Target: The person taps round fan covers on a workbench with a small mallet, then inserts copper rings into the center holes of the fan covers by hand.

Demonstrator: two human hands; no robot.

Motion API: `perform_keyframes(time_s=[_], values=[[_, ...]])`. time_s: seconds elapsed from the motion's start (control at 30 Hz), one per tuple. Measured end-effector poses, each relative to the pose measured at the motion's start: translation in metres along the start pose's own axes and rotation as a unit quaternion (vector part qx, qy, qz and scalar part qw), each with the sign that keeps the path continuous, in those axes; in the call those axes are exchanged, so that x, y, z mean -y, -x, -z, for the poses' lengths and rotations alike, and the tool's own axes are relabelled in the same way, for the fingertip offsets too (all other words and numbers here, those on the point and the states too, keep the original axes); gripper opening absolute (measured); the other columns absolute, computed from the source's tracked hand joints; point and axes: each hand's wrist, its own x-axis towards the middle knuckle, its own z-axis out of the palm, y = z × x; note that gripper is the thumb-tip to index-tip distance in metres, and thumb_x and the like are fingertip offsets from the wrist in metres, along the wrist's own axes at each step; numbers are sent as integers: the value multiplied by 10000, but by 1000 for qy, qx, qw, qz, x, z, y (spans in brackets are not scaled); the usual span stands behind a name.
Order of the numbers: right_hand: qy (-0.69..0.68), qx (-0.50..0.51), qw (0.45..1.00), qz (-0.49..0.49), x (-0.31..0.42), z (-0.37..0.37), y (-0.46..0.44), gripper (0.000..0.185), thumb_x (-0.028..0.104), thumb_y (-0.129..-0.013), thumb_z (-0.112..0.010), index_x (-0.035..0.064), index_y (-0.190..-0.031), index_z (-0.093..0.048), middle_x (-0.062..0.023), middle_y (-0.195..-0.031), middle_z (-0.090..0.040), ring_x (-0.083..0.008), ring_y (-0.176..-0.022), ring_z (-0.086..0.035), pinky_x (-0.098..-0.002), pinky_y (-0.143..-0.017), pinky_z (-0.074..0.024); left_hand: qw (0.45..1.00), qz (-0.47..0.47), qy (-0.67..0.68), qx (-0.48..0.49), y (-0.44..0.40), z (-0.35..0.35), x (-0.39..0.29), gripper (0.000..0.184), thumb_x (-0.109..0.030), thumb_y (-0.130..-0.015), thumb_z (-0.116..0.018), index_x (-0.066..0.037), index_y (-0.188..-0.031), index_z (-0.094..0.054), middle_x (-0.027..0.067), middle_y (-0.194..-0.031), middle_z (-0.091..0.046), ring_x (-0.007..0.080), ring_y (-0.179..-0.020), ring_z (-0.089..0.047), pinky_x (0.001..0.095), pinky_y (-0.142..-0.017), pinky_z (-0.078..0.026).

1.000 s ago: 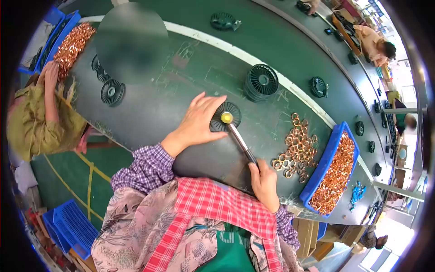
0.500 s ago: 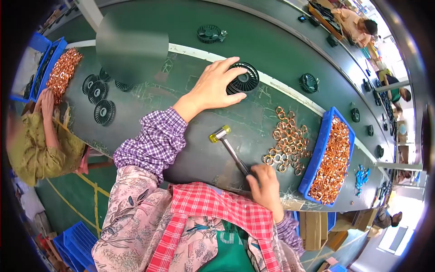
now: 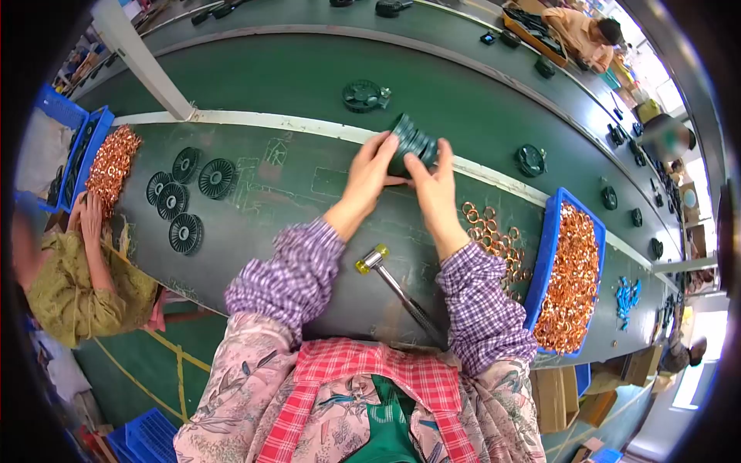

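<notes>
My left hand (image 3: pixel 366 176) and my right hand (image 3: pixel 434 187) both grip a short stack of round black fan grilles (image 3: pixel 414 143). The stack is tilted above the far side of the table, near its white edge strip. Fingers and thumbs press on its two sides, hiding part of it. Below the hands a small mallet (image 3: pixel 395 283) with yellow faces lies on the table, handle towards my body. Loose copper rings (image 3: pixel 491 228) are scattered beside my right forearm, which hides some of them. Several black slotted fan discs (image 3: pixel 218 178) lie flat to the left.
A blue tray (image 3: pixel 546 266) heaped with copper rings stands on the right, with blue pieces (image 3: pixel 627 297) beyond it. Black fan units (image 3: pixel 366 96) sit on the green belt (image 3: pixel 270 73) ahead. At left, a co-worker's hands (image 3: pixel 89 218) are near another copper heap (image 3: pixel 113 166).
My right hand has left the mallet's handle and moved up to the fan grilles. The stack, previously under my left hand alone, is now tipped over between both hands.
</notes>
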Motion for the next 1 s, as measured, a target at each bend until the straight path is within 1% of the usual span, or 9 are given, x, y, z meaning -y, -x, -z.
perform_keyframes(time_s=[0.17,0.27,0.37,0.43,0.5,0.57,0.7,0.87,1.0], values=[[338,-78,931,115,13,37,-65,801,382,-858,-711,42,-1485,-346,-307,-1390,-424,-502,-1211,-489,-533,-1002,-448,960,170,195,111,-75,-60,32,690,-629,-1006,-380,-73,-1406,-460,164,-1347,-568,318,-1184,-606,488,-979,-518],[464,-105,871,119,14,65,-105,655,378,-868,-661,75,-1396,-418,-302,-1283,-517,-498,-1150,-525,-557,-968,-457,938,122,263,191,-136,-98,79,706,-642,-1013,-334,-37,-1324,-523,162,-1294,-595,299,-1116,-632,460,-950,-527],[568,-80,790,219,-6,89,-130,594,302,-951,-585,-1,-1424,-391,-293,-1323,-511,-442,-1227,-495,-518,-1004,-430,960,127,188,165,-168,-122,100,678,-633,-1021,-304,-49,-1114,-637,128,-1035,-688,231,-911,-679,392,-742,-565],[573,-51,794,198,-31,103,-144,646,337,-979,-564,-18,-1470,-342,-287,-1394,-457,-456,-1249,-472,-509,-1033,-417,985,0,-133,111,-184,-118,99,652,-584,-1019,-318,-19,-1051,-643,150,-815,-693,268,-632,-694,422,-609,-575],[599,-64,781,163,-49,112,-149,681,384,-997,-543,-20,-1493,-309,-300,-1391,-450,-468,-1239,-476,-511,-1014,-435,950,158,-247,107,-173,-107,53,544,-488,-977,-464,21,-994,-654,199,-795,-692,310,-600,-696,432,-642,-585],[620,-49,765,167,-51,119,-143,707,421,-1010,-517,-18,-1510,-279,-316,-1395,-435,-483,-1222,-484,-512,-997,-451,897,-95,-428,52,-180,-88,62,412,-278,-876,-564,126,-888,-645,268,-752,-690,313,-588,-702,391,-653,-593],[624,-19,775,101,-39,134,-146,779,481,-990,-531,38,-1550,-220,-321,-1453,-378,-509,-1261,-462,-529,-1026,-438,843,-164,-504,94,-157,-32,23,305,-255,-814,-644,14,-951,-689,218,-807,-699,377,-836,-700,486,-771,-550],[578,8,801,157,-36,171,-161,875,485,-919,-646,73,-1563,-220,-329,-1484,-349,-513,-1337,-399,-532,-1076,-399,861,-263,-388,199,-3,60,-57,289,-298,-875,-698,-52,-1028,-689,124,-849,-713,275,-793,-708,385,-689,-550],[561,5,776,288,12,149,-132,719,378,-928,-664,28,-1487,-379,-273,-1448,-426,-447,-1323,-438,-495,-1094,-375,863,-250,-420,-130,117,176,-118,275,-252,-765,-825,-81,-959,-730,85,-911,-705,246,-793,-695,365,-726,-550]])
